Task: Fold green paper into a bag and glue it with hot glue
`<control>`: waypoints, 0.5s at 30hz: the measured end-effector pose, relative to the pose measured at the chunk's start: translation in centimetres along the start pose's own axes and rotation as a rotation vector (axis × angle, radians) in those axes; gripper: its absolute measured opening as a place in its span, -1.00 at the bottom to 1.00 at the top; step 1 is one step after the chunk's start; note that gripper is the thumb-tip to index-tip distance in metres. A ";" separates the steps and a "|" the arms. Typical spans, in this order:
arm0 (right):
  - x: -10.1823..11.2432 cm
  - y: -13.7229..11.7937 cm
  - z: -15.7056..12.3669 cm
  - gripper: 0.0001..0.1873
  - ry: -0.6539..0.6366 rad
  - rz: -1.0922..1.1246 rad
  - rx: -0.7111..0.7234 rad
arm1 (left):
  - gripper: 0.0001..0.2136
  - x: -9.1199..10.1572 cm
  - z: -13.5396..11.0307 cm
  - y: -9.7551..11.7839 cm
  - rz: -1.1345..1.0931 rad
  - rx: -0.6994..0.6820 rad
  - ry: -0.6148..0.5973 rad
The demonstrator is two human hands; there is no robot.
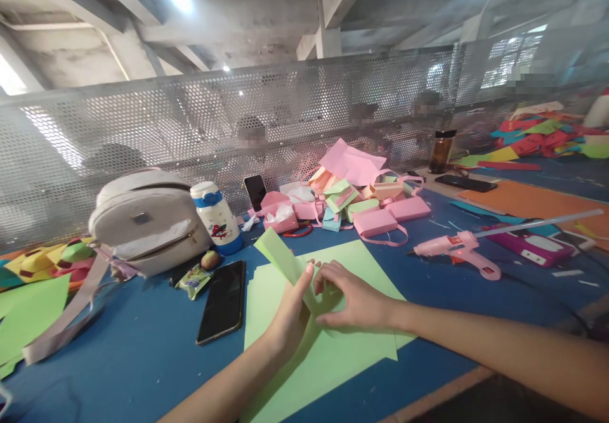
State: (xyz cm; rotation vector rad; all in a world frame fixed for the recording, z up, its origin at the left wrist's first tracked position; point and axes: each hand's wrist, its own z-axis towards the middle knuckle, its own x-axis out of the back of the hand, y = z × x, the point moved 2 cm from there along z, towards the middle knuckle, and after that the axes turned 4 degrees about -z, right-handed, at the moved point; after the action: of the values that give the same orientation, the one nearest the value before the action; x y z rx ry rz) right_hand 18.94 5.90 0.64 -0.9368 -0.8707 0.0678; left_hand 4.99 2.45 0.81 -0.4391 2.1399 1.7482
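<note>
A folded strip of light green paper [277, 253] stands tilted in my left hand [294, 309], with the thumb pressed along it. My right hand [349, 296] is curled beside the strip's lower part, thumb and fingers bent toward each other around a green piece that seems to belong to it. Whether the right fingertips pinch the paper is hard to see. Beneath both hands lie several sheets of light green paper [366, 258], overlapping on the blue table [157, 321].
Left of the sheets lie a black phone [221, 302], a flask [217, 220] and a grey backpack [147, 220]. Folded pink paper bags [375, 223] are heaped behind. To the right rests a pink glue gun [459, 250] with its cord. A perforated metal screen [190, 118] closes the back.
</note>
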 end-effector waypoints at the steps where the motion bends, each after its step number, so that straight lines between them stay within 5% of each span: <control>1: 0.0 0.1 0.0 -0.57 -0.002 -0.001 0.000 | -0.46 -0.1 0.0 0.0 0.006 0.002 -0.004; 15: -0.2 0.3 0.2 -0.58 -0.019 0.061 -0.008 | -0.55 -0.6 -0.4 0.1 -0.034 -0.003 -0.038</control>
State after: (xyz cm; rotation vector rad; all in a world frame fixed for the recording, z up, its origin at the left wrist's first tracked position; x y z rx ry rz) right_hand 18.82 6.17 0.35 -0.9722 -0.8604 0.1259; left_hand 5.42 2.11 1.22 -0.4368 2.0911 1.7279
